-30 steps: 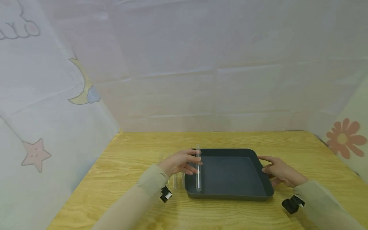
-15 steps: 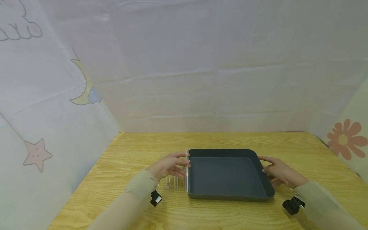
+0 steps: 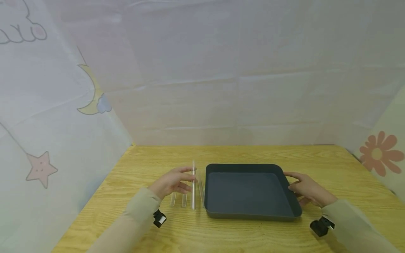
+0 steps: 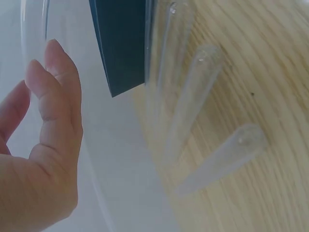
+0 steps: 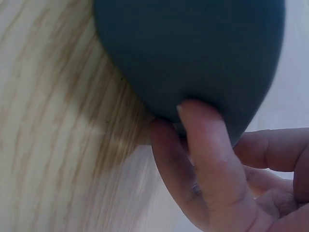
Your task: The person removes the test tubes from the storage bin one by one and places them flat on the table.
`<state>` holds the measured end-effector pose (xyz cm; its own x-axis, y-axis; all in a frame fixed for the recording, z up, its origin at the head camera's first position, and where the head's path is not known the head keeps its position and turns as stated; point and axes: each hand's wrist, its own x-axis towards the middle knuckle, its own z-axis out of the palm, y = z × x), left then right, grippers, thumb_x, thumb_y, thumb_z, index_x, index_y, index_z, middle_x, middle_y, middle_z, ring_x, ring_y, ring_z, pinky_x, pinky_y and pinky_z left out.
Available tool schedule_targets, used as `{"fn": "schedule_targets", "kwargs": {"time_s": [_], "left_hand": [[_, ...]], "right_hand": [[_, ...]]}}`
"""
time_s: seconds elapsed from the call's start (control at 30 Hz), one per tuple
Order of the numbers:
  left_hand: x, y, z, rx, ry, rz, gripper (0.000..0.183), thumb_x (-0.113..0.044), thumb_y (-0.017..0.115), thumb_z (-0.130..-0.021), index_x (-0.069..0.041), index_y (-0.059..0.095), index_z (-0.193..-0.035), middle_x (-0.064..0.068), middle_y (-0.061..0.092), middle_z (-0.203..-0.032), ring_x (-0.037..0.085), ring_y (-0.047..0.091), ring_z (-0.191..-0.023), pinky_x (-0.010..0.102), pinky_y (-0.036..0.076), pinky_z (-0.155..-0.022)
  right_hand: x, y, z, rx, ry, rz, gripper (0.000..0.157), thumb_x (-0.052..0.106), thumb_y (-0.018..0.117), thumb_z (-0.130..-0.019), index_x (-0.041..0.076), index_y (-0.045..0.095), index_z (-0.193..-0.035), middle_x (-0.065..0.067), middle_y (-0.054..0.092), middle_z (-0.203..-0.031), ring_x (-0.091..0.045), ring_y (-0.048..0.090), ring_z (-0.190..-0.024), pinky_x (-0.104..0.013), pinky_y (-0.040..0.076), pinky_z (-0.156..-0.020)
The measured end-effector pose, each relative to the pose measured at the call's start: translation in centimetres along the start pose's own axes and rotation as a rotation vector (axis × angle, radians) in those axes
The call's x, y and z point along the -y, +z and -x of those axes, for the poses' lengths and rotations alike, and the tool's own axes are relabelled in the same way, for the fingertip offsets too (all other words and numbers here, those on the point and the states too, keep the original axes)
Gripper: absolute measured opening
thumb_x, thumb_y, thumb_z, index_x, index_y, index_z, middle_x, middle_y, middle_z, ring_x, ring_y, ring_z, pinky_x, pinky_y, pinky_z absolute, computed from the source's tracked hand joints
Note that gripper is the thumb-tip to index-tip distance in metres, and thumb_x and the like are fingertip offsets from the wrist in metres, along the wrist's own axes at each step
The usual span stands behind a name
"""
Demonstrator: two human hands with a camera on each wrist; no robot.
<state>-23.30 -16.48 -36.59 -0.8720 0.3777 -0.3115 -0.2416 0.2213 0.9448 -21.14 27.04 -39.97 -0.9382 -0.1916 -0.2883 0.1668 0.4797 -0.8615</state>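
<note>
My left hand [image 3: 172, 181] pinches a clear test tube [image 3: 193, 188] between thumb and fingertips, left of the dark grey tray [image 3: 246, 215]. In the left wrist view the held tube [image 4: 33, 29] is only partly visible at the top left. Several more clear tubes lie on the table beneath and beside this hand, among them a tube [image 3: 200, 189] close to the tray's left wall and a tube [image 4: 224, 157] lying aslant. My right hand [image 3: 311, 189] rests its fingertips against the tray's outer right wall [image 5: 193, 58], fingers loosely bent, not wrapped round it.
The tray stands on a wooden table [image 3: 240, 235] with nothing visible inside it. Pale patterned sheets [image 3: 240, 105] stand behind the table and at both sides. Each wrist carries a small black device [image 3: 159, 218].
My left hand has carried its test tube leftward, from over the tray's left side to above the table beside it. My right hand stays at the tray's right wall.
</note>
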Motion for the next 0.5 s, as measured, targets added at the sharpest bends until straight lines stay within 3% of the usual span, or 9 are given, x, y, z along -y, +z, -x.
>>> {"fn": "schedule_targets", "kwargs": {"time_s": [0.2,0.5], "left_hand": [[0.8,-0.8,0.4,-0.041,-0.004,-0.032,0.057,-0.014,0.059,-0.098,0.000,0.036,-0.148,0.018,0.064,-0.116,0.013,0.065,-0.064,0.019,0.052,-0.055],[1.9,-2.2,1.0,-0.103,-0.025,-0.076,0.060,-0.016,0.060,-0.097,0.002,0.034,-0.148,0.018,0.065,-0.117,0.013,0.066,-0.065,0.019,0.051,-0.053]], "right_hand": [[0.0,0.0,0.0,0.002,-0.005,0.023,0.061,-0.002,0.040,-0.099,-0.009,0.010,-0.151,-0.046,0.040,-0.127,-0.029,0.066,-0.081,-0.038,0.053,-0.049],[-0.1,-0.1,0.1,0.011,-0.015,0.031,0.062,-0.002,0.041,-0.098,-0.010,0.009,-0.151,-0.048,0.038,-0.128,-0.030,0.067,-0.085,-0.041,0.054,-0.050]]}}
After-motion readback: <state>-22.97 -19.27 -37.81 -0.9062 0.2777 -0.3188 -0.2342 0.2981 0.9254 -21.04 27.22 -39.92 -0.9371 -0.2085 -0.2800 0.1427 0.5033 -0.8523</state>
